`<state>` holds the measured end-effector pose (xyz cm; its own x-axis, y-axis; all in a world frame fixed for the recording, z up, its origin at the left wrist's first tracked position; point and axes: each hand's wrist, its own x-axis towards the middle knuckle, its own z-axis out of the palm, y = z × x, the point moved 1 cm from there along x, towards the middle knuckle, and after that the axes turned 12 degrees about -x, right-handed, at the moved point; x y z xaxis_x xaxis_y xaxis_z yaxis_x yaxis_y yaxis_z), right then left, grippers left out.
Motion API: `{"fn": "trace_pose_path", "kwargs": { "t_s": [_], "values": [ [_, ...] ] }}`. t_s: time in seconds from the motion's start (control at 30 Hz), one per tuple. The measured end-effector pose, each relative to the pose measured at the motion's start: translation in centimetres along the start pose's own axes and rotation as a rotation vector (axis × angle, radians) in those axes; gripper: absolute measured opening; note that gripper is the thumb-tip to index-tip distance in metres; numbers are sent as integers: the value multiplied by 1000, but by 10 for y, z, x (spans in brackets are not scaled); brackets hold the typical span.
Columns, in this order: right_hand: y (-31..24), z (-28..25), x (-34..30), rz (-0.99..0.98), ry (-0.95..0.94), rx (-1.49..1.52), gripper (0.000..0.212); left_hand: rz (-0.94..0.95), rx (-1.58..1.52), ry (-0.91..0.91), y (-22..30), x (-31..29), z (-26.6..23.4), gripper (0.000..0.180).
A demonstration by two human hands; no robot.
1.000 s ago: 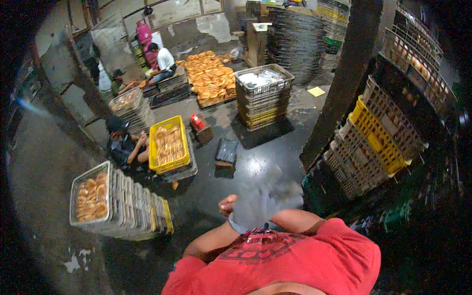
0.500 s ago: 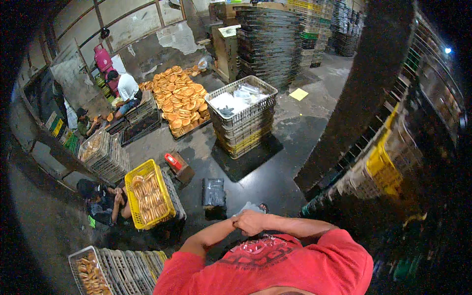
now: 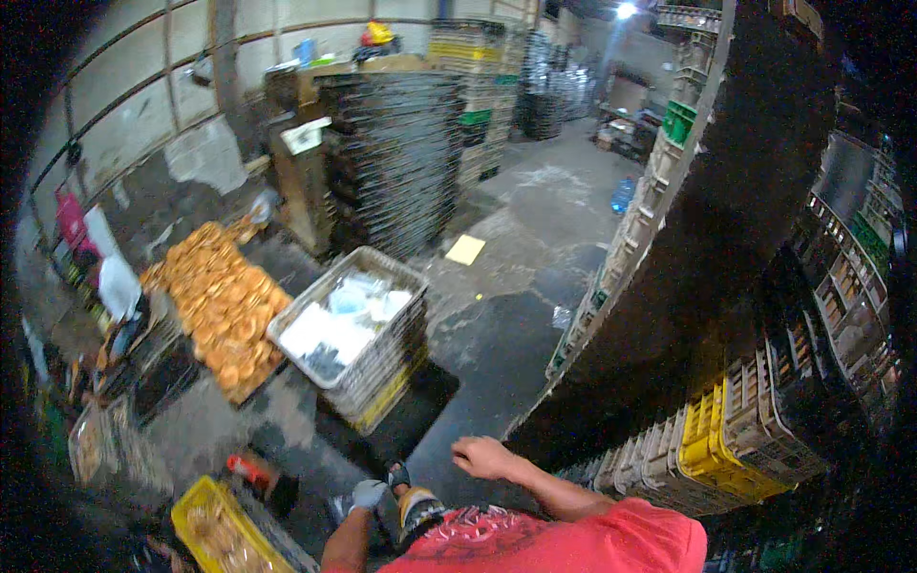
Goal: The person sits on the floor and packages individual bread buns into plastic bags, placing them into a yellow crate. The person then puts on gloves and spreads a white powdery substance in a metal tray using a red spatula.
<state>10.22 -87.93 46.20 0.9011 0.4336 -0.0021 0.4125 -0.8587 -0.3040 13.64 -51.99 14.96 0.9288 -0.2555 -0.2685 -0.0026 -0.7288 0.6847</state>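
Both hands are hanging low over the floor (image 3: pixel 497 325), holding nothing.
Right hand (image 3: pixel 482 456) is staying loosely open with bent fingers; left hand (image 3: pixel 368 494) is closing loosely. Grey crates (image 3: pixel 349 329) with white bags are standing at 11 o'clock; buns (image 3: pixel 224 301) are lying at 10 o'clock.

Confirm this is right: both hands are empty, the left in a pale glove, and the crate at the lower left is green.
Wrong on one point: the crate is yellow, not green, in the head view. The gloved left hand and bare right hand do look empty.
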Motion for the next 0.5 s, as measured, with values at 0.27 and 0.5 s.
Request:
{"fn": "trace_pose_path", "kwargs": {
  "t_s": [0.27,0.5],
  "values": [
    [111,63,48,432,-405,64,31,168,-153,652,48,288,-167,27],
    [157,73,109,661,-250,236,33,-247,560,-23,65,418,-218,98]
  ]
}}
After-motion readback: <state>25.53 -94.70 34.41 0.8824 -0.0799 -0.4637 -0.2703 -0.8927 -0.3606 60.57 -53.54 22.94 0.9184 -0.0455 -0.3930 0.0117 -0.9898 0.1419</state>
